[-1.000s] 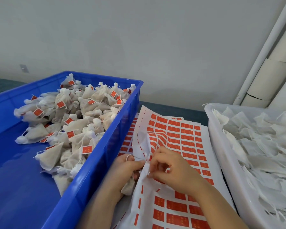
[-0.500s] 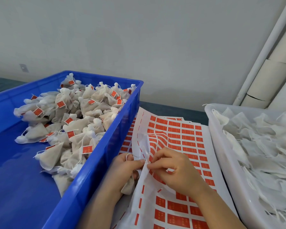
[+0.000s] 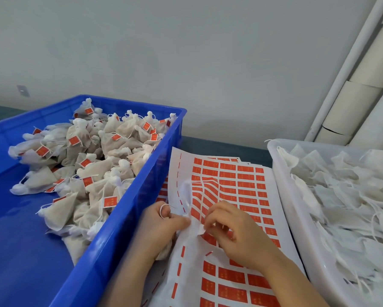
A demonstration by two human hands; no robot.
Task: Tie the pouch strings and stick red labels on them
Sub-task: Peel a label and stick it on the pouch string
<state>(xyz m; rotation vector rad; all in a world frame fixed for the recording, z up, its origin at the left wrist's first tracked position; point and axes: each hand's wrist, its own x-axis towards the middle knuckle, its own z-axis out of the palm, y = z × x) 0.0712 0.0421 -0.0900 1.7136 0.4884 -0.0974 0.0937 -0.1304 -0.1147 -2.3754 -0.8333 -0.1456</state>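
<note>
White mesh pouch (image 3: 164,251) is gripped beneath the left hand (image 3: 161,227), its string (image 3: 161,211) looped over a finger, between the blue crate (image 3: 128,218) and the red label sheet (image 3: 241,180). Something small and white is pinched by the right hand (image 3: 237,235), just beside the left thumb.

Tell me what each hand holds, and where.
Left hand grips a pouch at its neck. Right hand pinches a white scrap by its edge; what it is cannot be told.

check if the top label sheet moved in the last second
Yes. The label sheet has slid left: its far left corner now lies closer to the right wall of the blue bin, which has stayed put in the view.
</note>
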